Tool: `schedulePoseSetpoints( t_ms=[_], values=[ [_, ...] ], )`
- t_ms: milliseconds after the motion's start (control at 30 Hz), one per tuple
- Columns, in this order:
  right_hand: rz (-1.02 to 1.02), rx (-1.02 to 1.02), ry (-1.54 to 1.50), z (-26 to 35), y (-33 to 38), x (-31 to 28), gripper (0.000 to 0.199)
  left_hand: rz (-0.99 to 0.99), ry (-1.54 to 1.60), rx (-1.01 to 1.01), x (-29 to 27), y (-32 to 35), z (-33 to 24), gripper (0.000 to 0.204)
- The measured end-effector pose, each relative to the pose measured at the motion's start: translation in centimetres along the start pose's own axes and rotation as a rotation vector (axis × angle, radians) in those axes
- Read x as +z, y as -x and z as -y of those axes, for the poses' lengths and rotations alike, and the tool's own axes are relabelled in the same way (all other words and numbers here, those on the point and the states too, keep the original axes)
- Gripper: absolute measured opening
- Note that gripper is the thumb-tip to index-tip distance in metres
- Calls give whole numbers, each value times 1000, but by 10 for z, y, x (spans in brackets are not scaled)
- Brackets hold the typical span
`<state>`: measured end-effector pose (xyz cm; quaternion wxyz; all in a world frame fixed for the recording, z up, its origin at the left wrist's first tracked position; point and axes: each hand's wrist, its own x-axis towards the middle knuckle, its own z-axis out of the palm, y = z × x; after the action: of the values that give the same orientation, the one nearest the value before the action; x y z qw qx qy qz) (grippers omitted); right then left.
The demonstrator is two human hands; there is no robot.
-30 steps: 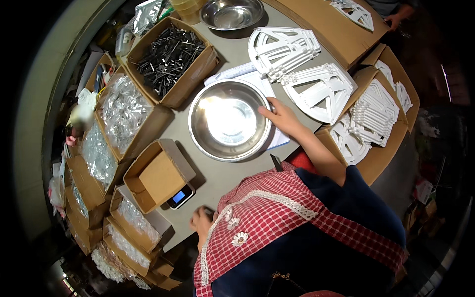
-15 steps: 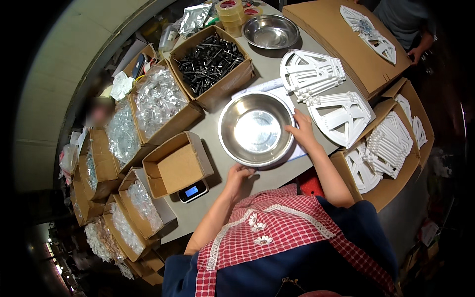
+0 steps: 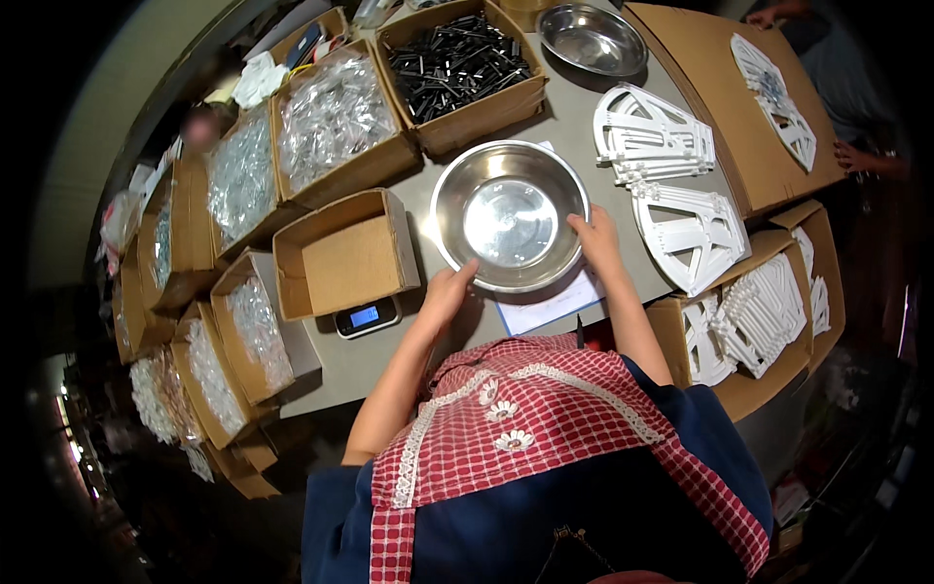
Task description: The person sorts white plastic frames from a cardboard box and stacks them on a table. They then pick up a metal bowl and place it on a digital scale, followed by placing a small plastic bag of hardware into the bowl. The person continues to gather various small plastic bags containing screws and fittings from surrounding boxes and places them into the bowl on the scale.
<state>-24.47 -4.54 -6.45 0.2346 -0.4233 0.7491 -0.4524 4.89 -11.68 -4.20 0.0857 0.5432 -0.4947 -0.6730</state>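
Note:
A round stainless steel bowl (image 3: 454,212) sits between my hands, bare inside and shiny. My left hand (image 3: 450,290) grips its near left rim, thumb on top and fingers hidden below. On the near right side, my right hand (image 3: 596,239) grips the rim with the thumb inside the wall. Partly under the bowl lies a clipboard with a white sheet (image 3: 552,303). Whether the bowl touches it or is held slightly above, I cannot tell. Left of my left hand, an empty cardboard box (image 3: 342,255) stands on a small digital scale (image 3: 368,317) with a lit display.
Cardboard boxes of black parts (image 3: 462,63) and clear bagged pieces (image 3: 336,122) line the left and back. A second steel bowl (image 3: 592,40) stands far back. White fan-shaped plastic racks (image 3: 689,234) lie at right, beside a carton of more racks (image 3: 764,311). Another person's hand (image 3: 854,157) shows far right.
The bowl has moved away from me, baring more of the sheet in front. My left hand has come up from beside the bowl's near edge onto its rim. My right hand keeps its hold.

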Motion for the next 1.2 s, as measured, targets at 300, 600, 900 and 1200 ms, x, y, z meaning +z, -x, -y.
schedulePoseSetpoints(
  t_ms=[300,600,900,1200],
  values=[
    [-347,516,-926,-33,6,-97,23,-322,-416,512,5,-17,-84,55],
    [-603,439,-911,-11,6,-109,10,-445,-914,265,0,-107,-99,83],
    [-540,365,-753,-25,20,-103,15,59,572,234,4,-87,-80,44],
    [-480,491,-968,-11,17,-76,8,98,399,182,60,23,-37,40]
  ],
)
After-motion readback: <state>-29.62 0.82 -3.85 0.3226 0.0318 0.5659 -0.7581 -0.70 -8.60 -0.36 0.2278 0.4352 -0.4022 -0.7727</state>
